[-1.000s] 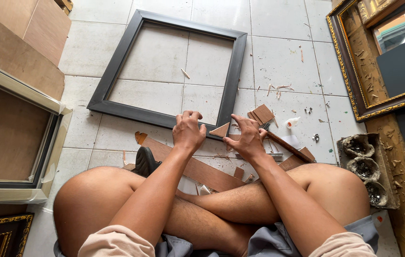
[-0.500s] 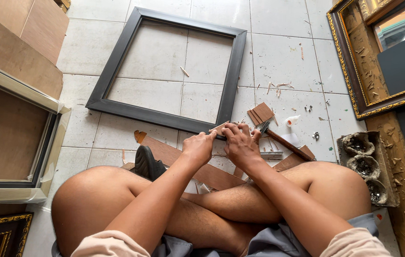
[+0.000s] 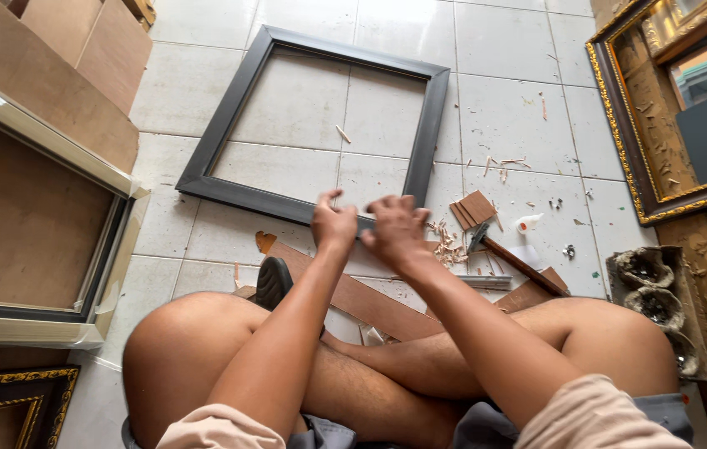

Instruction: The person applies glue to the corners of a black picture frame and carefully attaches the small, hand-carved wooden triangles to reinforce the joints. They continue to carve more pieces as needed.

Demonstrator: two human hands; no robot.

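Both hands meet at the black frame (image 3: 312, 125)'s near rail on the tiled floor (image 3: 503, 125). Left hand (image 3: 334, 223) and right hand (image 3: 393, 229) curl over it; grasp cannot be confirmed. Step appears to be frame handling; a firm rail grip needed next.

Both hands, the left hand (image 3: 333, 223) and right hand (image 3: 393, 229), cover the black frame's (image 3: 229, 125) near right corner. The gold frame (image 3: 632, 141) at far right runs off the edge. The hammer's (image 3: 507, 254) handle end hides behind the knee.

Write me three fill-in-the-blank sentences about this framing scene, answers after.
1. Both hands, left hand and right hand, meet at the near edge of the ____ frame.
2. The frame lies on a floor of white ____.
3. The hammer lies to the person's ____.

Missing words: black; tiles; right
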